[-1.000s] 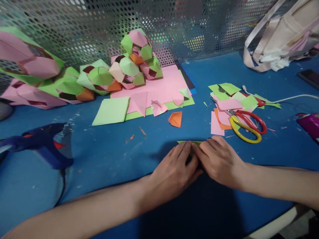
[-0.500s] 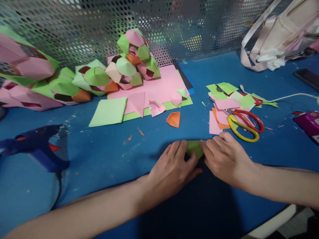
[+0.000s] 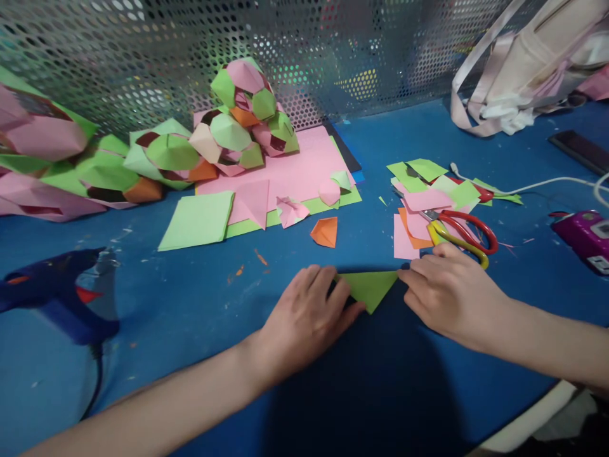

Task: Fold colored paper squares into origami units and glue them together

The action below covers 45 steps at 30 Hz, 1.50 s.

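A green paper (image 3: 372, 289), folded into a triangle with its point toward me, lies on the blue table. Its left part is under the curled fingers of my left hand (image 3: 302, 314), with the thumb along its lower edge. At the right corner my right hand (image 3: 447, 298) has its fingers bunched together, touching the tip. Just beyond the right hand are scissors (image 3: 490, 235) with one red and one yellow handle, partly covered by that hand. An orange folded paper piece (image 3: 325, 232) sits farther back, between the hands.
Light green square sheets (image 3: 197, 219) and a large pink sheet (image 3: 285, 162) lie behind. Paper balls (image 3: 233, 133) stand against the perforated metal panel (image 3: 304, 38). A blue glue gun (image 3: 61, 285) rests at left, paper scraps (image 3: 431, 197) at right, beside a white cable (image 3: 542, 184) and purple device (image 3: 583, 238).
My hands have moved apart along the green paper's top edge, so more of the triangle shows. The view has shifted slightly to the right.
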Tool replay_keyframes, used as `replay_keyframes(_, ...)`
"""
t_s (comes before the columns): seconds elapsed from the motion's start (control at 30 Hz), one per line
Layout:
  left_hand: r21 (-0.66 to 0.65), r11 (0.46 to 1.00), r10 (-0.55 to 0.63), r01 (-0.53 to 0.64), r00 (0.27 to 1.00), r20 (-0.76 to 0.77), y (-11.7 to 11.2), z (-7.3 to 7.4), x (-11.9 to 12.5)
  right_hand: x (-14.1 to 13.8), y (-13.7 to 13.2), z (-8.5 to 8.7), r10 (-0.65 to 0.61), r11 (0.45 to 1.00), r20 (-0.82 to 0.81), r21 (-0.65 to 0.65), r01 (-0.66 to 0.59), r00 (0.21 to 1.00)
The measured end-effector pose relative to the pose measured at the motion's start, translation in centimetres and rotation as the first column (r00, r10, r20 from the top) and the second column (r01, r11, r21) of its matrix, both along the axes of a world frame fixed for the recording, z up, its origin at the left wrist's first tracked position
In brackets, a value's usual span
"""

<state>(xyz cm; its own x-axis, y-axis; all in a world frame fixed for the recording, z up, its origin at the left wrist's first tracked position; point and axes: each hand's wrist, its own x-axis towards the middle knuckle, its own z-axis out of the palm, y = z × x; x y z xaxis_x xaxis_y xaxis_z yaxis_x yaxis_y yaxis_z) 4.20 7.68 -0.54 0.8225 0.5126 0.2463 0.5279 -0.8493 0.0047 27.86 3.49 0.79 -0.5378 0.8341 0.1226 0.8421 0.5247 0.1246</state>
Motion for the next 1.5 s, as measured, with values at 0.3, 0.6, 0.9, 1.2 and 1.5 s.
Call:
replay_keyframes(0.3, -0.118, 0.991, -0.012, 0.056, 0.938, 0.345, 1.4, 0.2, -0.5, 0.9, 0.8, 2.0, -0.044, 0.992, -0.214, -0.124, 0.018, 0.976)
replay_keyframes(0.6, -0.179, 0.964, -0.122, 0.199, 0.922, 0.367, 0.9, -0.7, 0.8, -1.1, 1.9, -0.2, 0.103, 0.995, -0.387, 0.033, -0.098, 0.916)
replay_keyframes(0.9, -0.637, 0.77, 0.448, 0.041, 0.676, 0.585, 1.3, 0.2, 1.6, -2.5, 1.9, -0.2, -0.346, 0.909, -0.81, -0.414, -0.044, 0.473)
replay_keyframes(1.2, -0.697, 0.708, 0.545, 0.115, 0.538, 0.643, 0.6, 0.0, 2.2, -4.5, 1.6, -0.9, -0.522, 0.817, -0.839, -0.544, -0.193, 0.153)
replay_keyframes(1.5, -0.679, 0.732, 0.537, -0.061, 0.665, 0.519, 1.6, -0.7, 1.3, -2.4, 3.0, -0.8, -0.469, 0.819, -0.685, -0.573, -0.015, 0.557)
